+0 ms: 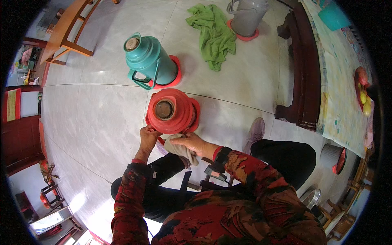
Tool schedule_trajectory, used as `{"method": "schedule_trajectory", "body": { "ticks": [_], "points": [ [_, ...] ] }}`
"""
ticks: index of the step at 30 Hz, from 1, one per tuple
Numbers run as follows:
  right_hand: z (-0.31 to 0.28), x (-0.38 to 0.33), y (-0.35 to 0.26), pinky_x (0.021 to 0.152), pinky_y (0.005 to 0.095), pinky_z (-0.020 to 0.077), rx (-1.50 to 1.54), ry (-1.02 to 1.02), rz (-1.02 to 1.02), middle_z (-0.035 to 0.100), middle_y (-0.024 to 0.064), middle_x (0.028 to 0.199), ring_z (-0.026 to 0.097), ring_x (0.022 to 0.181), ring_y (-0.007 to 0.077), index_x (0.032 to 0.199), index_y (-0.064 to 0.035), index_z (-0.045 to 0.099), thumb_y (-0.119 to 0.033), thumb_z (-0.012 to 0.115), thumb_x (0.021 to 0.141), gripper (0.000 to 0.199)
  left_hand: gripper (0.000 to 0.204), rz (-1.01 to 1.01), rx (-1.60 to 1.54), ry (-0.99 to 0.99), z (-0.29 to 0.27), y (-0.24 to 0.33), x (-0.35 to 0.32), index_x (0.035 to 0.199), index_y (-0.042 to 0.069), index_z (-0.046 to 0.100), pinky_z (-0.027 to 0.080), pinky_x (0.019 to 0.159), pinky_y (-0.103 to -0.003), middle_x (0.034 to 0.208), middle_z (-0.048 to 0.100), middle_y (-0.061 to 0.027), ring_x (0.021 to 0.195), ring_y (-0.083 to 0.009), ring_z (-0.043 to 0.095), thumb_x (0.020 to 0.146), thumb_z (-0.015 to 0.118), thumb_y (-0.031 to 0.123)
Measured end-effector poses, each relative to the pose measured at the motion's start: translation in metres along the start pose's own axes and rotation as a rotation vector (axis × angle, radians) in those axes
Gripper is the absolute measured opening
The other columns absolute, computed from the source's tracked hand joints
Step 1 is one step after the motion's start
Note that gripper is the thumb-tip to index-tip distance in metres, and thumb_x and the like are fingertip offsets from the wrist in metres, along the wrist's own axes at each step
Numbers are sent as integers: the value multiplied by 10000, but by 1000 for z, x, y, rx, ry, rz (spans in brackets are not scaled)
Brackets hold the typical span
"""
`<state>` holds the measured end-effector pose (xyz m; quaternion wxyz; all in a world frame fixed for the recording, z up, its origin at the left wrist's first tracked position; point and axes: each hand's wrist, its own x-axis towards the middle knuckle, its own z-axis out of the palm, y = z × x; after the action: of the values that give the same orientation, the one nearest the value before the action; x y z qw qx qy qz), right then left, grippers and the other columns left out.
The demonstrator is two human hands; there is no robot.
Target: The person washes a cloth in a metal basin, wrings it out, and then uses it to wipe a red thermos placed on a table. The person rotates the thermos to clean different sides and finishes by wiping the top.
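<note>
A red thermos flask (pixel 173 108) with a brown cork stopper (pixel 164 110) stands in front of me on the floor. At its near left side, my left hand (pixel 149 138) is closed on the red handle, the fingertips partly hidden. My right hand (pixel 192 143) grips a beige cloth (pixel 182 152) against the flask's near side. Just beyond stands a teal thermos flask (pixel 153 57), corked and set on a red base, its handle toward the left.
A crumpled green cloth (pixel 214 34) lies on the floor beside a grey thermos flask (pixel 248 16). To the right is a table with a patterned cover (pixel 337 106) and dark wooden legs. A wooden bench (pixel 67 32) stands far left; a grey bin (pixel 331 157) sits at right.
</note>
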<state>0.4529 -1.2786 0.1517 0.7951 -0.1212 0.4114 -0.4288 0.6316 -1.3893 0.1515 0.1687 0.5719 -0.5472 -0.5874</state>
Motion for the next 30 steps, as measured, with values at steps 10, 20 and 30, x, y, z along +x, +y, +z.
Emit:
{"method": "schedule_trajectory", "body": {
  "ticks": [10, 20, 30],
  "points": [
    [-37, -21, -55, 702, 253, 489, 29, 39, -22, 661, 25, 933, 620, 786, 107, 1038, -34, 646, -200, 714, 805, 293, 177, 192, -79, 93, 47, 28, 27, 583, 46, 495, 313, 475, -233, 555, 423, 67, 525, -42, 364, 660, 646, -5],
    [-35, -35, -78, 676, 253, 519, 18, 63, -30, 683, 45, 908, 651, 755, 128, 1008, -26, 656, -184, 694, 816, 252, 189, 43, -222, 29, 56, 87, 13, 587, 65, 431, 329, 435, -249, 545, 451, 12, 470, -82, 408, 696, 541, -41],
    [4, -117, -126, 619, 252, 496, -71, 13, -261, 648, 24, 794, 607, 674, 104, 918, -34, 653, -180, 684, 818, 180, 54, 345, -19, -10, 56, 192, -54, 667, -2, 577, 456, 472, -258, 573, 519, -29, 528, -94, 494, 683, 578, 50]
  ]
}}
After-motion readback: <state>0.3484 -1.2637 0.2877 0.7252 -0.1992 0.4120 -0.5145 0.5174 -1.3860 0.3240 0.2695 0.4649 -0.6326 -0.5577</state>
